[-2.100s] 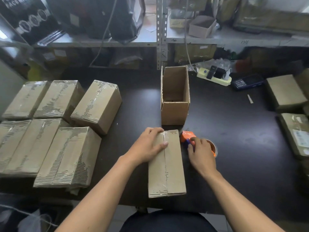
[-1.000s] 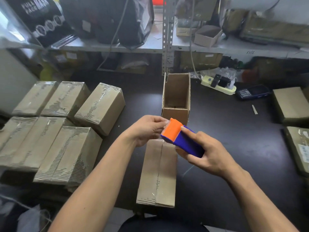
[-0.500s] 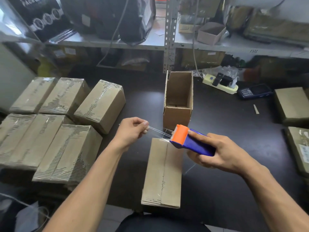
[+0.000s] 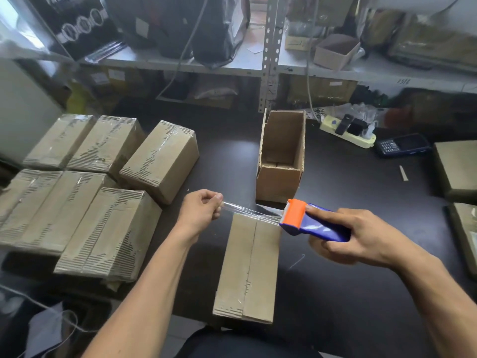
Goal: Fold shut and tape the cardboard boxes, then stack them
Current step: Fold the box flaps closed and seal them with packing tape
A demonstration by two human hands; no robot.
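A closed cardboard box (image 4: 247, 270) lies flat on the dark table (image 4: 348, 293) in front of me, its flaps folded shut along a centre seam. My right hand (image 4: 351, 239) grips a blue and orange tape dispenser (image 4: 309, 220) above the box's far right corner. My left hand (image 4: 201, 208) pinches the free end of the clear tape (image 4: 250, 211), which stretches taut from the dispenser across the box's far end. An open cardboard box (image 4: 281, 156) stands upright just beyond.
Several taped boxes (image 4: 98, 192) lie grouped on the left of the table. More boxes (image 4: 456, 166) sit at the right edge. A power strip (image 4: 348, 133) and a phone (image 4: 402, 146) lie at the back right, under metal shelving (image 4: 268, 55).
My right hand picked the dispenser up from the table. My left hand left the box top, took the tape end and pulled it out to the left, and the strip has grown longer.
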